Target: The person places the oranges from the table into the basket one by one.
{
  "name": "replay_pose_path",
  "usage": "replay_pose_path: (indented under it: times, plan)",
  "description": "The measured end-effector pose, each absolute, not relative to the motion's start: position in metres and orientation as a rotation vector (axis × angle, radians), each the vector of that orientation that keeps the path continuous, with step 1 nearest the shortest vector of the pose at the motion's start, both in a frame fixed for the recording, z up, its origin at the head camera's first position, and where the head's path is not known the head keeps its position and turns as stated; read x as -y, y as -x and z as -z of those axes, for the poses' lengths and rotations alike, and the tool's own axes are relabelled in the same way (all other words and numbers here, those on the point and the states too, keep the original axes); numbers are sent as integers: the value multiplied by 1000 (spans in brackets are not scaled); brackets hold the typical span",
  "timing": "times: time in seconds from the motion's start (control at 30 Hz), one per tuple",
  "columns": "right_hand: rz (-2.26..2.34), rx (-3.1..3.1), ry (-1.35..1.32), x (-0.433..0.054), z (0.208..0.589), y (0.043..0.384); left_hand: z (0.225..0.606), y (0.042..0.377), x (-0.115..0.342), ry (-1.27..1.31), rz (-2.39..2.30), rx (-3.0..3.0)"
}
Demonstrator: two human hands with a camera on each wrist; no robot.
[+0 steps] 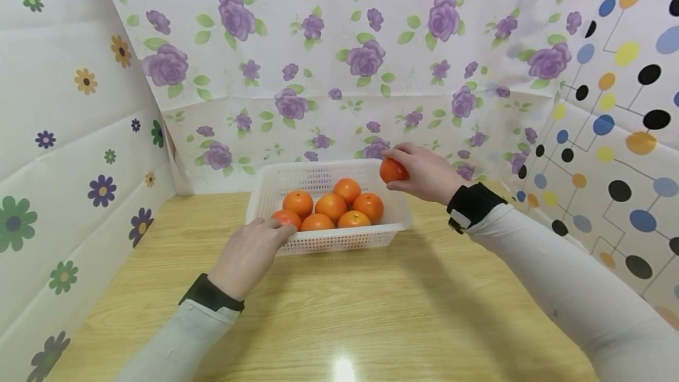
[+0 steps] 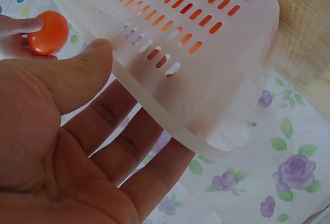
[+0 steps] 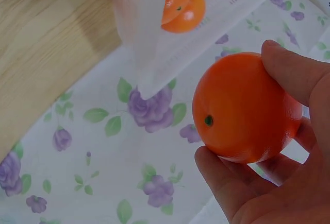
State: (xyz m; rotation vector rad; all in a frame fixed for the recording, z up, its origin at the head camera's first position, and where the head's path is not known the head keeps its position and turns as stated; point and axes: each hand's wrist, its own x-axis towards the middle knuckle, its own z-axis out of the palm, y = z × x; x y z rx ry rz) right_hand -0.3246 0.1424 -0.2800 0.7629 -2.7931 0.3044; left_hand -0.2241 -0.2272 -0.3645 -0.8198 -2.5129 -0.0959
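Note:
My right hand (image 1: 427,173) holds an orange (image 3: 242,105) above the right end of a white plastic basket (image 1: 329,244). In the right wrist view its thumb and fingers curve round the fruit, and a small green stem spot shows on the peel. Several more oranges (image 1: 331,207) lie together inside the basket. My left hand (image 1: 251,252) grips the basket's near left rim. In the left wrist view the thumb (image 2: 85,72) lies on one side of the rim and the fingers (image 2: 129,139) on the other.
The basket stands on a light wood table (image 1: 339,305), close to a back sheet (image 1: 339,75) printed with purple roses. A flower-print sheet (image 1: 69,152) rises on the left and a dotted sheet (image 1: 599,105) on the right. Slots pierce the basket's walls.

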Motion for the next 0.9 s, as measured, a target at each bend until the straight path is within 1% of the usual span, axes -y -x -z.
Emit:
replay_pose_path:
  times: [0.33,0.67,0.9]
  plan:
    - [-307,2727,-873,-122,279,329,365,224,228,826,96,2513]
    - [-317,2748,-888,-109,277,331,365,224,229,829,104,2517]
    - [-296,2757,-889,-98,279,338,365,224,228,827,104,2520]
